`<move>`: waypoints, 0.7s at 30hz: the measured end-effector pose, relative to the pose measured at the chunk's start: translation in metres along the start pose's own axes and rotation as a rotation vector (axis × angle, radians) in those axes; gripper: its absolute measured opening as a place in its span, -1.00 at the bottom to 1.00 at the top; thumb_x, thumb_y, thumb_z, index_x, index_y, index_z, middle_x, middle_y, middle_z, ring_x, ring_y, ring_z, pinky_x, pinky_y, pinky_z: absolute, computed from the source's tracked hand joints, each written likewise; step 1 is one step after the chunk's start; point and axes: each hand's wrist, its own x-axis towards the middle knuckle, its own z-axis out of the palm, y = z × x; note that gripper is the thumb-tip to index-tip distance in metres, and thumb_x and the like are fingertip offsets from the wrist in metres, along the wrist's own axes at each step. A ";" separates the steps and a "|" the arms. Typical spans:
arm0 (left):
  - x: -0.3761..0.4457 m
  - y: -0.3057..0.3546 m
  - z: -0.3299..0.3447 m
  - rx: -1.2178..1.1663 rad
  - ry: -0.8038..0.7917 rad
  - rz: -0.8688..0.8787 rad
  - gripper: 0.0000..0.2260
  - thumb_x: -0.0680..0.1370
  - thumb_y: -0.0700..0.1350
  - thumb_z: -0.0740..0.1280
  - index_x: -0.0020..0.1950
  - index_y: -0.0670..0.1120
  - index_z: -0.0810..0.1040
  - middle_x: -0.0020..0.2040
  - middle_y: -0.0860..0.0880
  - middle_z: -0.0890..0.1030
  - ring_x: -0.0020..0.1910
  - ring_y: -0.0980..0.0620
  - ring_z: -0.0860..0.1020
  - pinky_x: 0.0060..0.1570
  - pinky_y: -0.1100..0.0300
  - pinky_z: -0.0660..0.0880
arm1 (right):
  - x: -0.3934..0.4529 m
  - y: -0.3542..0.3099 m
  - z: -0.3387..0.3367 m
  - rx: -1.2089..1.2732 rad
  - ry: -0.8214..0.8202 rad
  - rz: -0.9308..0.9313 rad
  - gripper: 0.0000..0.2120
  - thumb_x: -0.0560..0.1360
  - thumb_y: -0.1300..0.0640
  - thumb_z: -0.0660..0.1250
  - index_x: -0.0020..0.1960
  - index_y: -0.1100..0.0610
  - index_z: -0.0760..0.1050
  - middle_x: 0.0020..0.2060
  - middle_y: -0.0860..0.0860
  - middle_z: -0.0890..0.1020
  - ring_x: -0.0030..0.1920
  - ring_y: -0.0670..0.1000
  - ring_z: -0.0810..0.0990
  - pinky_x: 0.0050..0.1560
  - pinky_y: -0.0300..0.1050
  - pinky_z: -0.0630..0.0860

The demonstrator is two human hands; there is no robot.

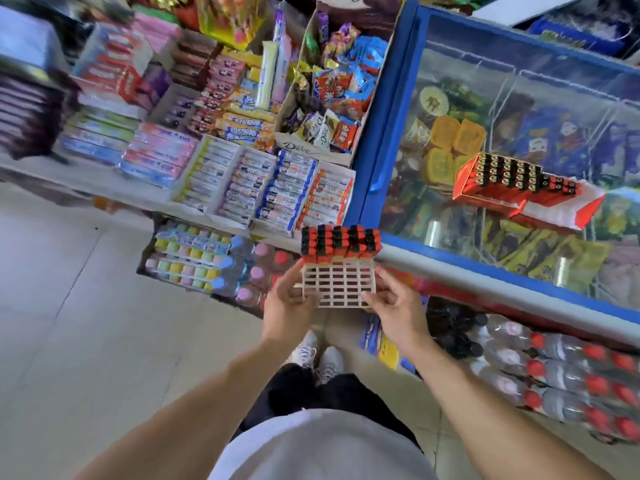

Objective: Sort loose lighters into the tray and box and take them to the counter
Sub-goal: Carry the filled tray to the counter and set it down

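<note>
— Where's the tray?

— I see the white plastic grid tray (338,285) held in the air above the floor, just in front of the blue-framed glass-top freezer (391,109). My left hand (289,308) and right hand (394,311) clasp its two sides.

— And the lighters?

— The red-and-black lighters (341,244) fill its far rows, long axes upright, black caps up. The red cardboard box of lighters (498,183) lies on the freezer glass.
</note>
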 end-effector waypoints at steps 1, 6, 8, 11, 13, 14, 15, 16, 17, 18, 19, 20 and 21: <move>-0.004 -0.003 -0.008 -0.006 0.014 0.009 -0.48 0.53 -0.39 0.41 0.41 0.03 0.53 0.09 0.04 0.72 -0.02 0.10 0.70 -0.09 0.30 0.60 | -0.004 -0.002 0.006 -0.017 -0.003 -0.019 -0.46 0.52 0.30 0.43 0.44 -0.02 0.44 -0.19 -0.12 0.73 -0.18 -0.12 0.67 0.09 -0.10 0.62; -0.024 -0.011 -0.060 -0.001 0.081 0.005 -0.47 0.51 -0.38 0.43 0.30 0.18 0.54 -0.08 0.28 0.71 -0.07 0.23 0.67 -0.07 0.30 0.60 | -0.021 -0.019 0.051 -0.014 -0.084 -0.059 -0.48 0.51 0.35 0.43 0.38 -0.04 0.49 -0.02 -0.12 0.72 -0.09 -0.07 0.69 0.00 -0.15 0.61; -0.028 -0.018 -0.087 0.008 0.104 -0.008 -0.46 0.52 -0.36 0.42 0.27 0.23 0.50 -0.11 0.36 0.67 -0.11 0.32 0.64 -0.13 0.39 0.56 | -0.026 -0.025 0.077 -0.025 -0.133 -0.065 -0.44 0.49 0.36 0.45 0.42 0.04 0.47 0.05 -0.06 0.71 -0.02 0.00 0.70 0.02 -0.10 0.62; -0.029 -0.033 -0.137 0.021 0.155 -0.025 -0.44 0.54 -0.30 0.45 0.22 0.36 0.46 -0.07 0.36 0.64 -0.05 0.31 0.61 -0.06 0.29 0.59 | -0.028 -0.034 0.126 -0.047 -0.200 -0.049 -0.39 0.44 0.37 0.49 0.43 0.08 0.46 0.05 -0.03 0.72 0.00 0.00 0.71 0.05 -0.12 0.62; -0.028 -0.044 -0.177 0.001 0.176 -0.047 -0.45 0.54 -0.29 0.45 0.30 0.31 0.47 -0.02 0.31 0.65 -0.02 0.26 0.62 -0.05 0.28 0.59 | -0.030 -0.040 0.167 -0.094 -0.220 -0.061 -0.39 0.41 0.37 0.52 0.40 0.05 0.49 0.04 -0.06 0.72 -0.01 -0.07 0.70 0.08 -0.15 0.61; -0.025 -0.050 -0.199 -0.011 0.188 -0.060 -0.46 0.54 -0.28 0.46 0.40 0.20 0.48 0.03 0.24 0.66 0.01 0.21 0.63 -0.02 0.22 0.61 | -0.031 -0.043 0.190 -0.134 -0.223 -0.081 -0.39 0.40 0.36 0.53 0.36 -0.02 0.51 0.04 -0.09 0.72 0.01 -0.08 0.70 0.12 -0.12 0.60; -0.023 -0.054 -0.222 -0.011 0.196 -0.065 -0.45 0.53 -0.27 0.47 0.46 0.08 0.47 0.08 0.18 0.65 0.03 0.17 0.63 0.02 0.14 0.63 | -0.033 -0.046 0.214 -0.158 -0.231 -0.104 -0.40 0.39 0.34 0.55 0.30 -0.12 0.52 0.02 -0.14 0.72 0.04 -0.08 0.70 0.15 -0.09 0.59; -0.020 -0.058 -0.246 -0.008 0.202 -0.061 -0.44 0.53 -0.26 0.49 0.49 0.02 0.46 0.12 0.13 0.65 0.04 0.13 0.64 0.06 0.07 0.63 | -0.035 -0.050 0.238 -0.178 -0.237 -0.117 -0.40 0.39 0.33 0.55 0.26 -0.18 0.52 0.00 -0.18 0.72 0.04 -0.07 0.69 0.15 -0.08 0.59; -0.016 -0.062 -0.271 -0.003 0.210 -0.055 -0.43 0.52 -0.25 0.50 0.50 0.00 0.45 0.13 0.10 0.65 0.05 0.12 0.64 0.07 0.04 0.63 | -0.038 -0.055 0.263 -0.185 -0.246 -0.134 -0.41 0.38 0.32 0.56 0.25 -0.19 0.52 -0.01 -0.17 0.72 0.03 -0.06 0.69 0.14 -0.08 0.60; -0.013 -0.065 -0.295 0.003 0.218 -0.050 -0.42 0.51 -0.24 0.51 0.50 0.01 0.45 0.15 0.08 0.65 0.04 0.13 0.65 0.06 0.05 0.63 | -0.039 -0.059 0.286 -0.195 -0.242 -0.139 -0.41 0.38 0.30 0.57 0.27 -0.15 0.53 -0.02 -0.14 0.72 0.00 -0.04 0.70 0.12 -0.07 0.61; -0.009 -0.067 -0.319 0.011 0.227 -0.047 -0.42 0.51 -0.23 0.52 0.49 0.01 0.46 0.16 0.07 0.65 0.02 0.16 0.65 0.05 0.07 0.63 | -0.040 -0.064 0.309 -0.207 -0.241 -0.138 -0.42 0.37 0.27 0.58 0.30 -0.10 0.53 -0.03 -0.12 0.72 -0.03 -0.07 0.70 0.10 -0.08 0.62; -0.005 -0.069 -0.342 0.017 0.236 -0.046 -0.42 0.51 -0.23 0.52 0.49 0.01 0.46 0.15 0.08 0.66 -0.01 0.21 0.65 0.02 0.13 0.63 | -0.041 -0.070 0.331 -0.223 -0.242 -0.135 -0.40 0.36 0.23 0.59 0.34 -0.03 0.52 -0.05 -0.13 0.71 -0.09 -0.13 0.69 0.06 -0.11 0.62; -0.002 -0.069 -0.363 0.021 0.245 -0.045 -0.42 0.50 -0.24 0.52 0.48 0.01 0.47 0.12 0.12 0.65 -0.06 0.26 0.65 -0.04 0.20 0.62 | -0.041 -0.077 0.352 -0.233 -0.246 -0.137 -0.39 0.37 0.21 0.60 0.36 0.01 0.51 -0.08 -0.15 0.70 -0.16 -0.19 0.67 0.01 -0.15 0.62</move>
